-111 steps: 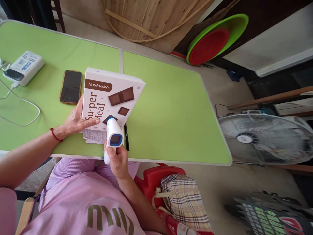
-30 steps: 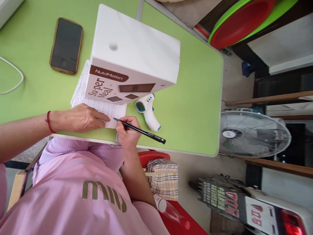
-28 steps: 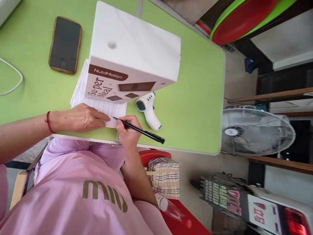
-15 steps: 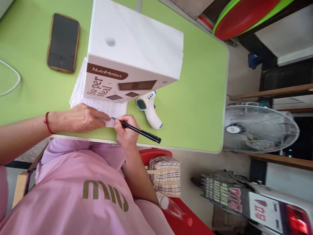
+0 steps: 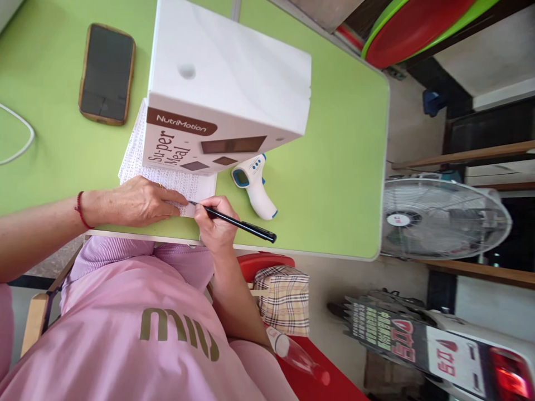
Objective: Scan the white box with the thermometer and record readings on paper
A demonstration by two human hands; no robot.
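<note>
My right hand (image 5: 217, 225) grips a black pen (image 5: 244, 225), its tip down on a sheet of paper (image 5: 172, 180) covered with small handwriting. Flat on the same paper lies my left hand (image 5: 146, 201), fingers stretched toward the pen tip, with a red string bracelet at the wrist. Just beyond the hands stands a white box (image 5: 234, 72) marked NutriMotion Super Meal, which hides the upper part of the paper. A white and blue infrared thermometer (image 5: 254, 186) rests on the table right of the pen.
On the green table (image 5: 346, 167), a phone (image 5: 106, 73) in a brown case lies left of the box, and a white cable (image 5: 25, 142) curves at the left edge. Beyond the right edge stands a fan (image 5: 443, 220). A checkered bag (image 5: 284, 298) and a plastic bottle (image 5: 296, 356) sit below the near edge.
The pen has tilted very slightly while its tip stays on the paper. The view has shifted a little; otherwise the hands and objects keep their places.
</note>
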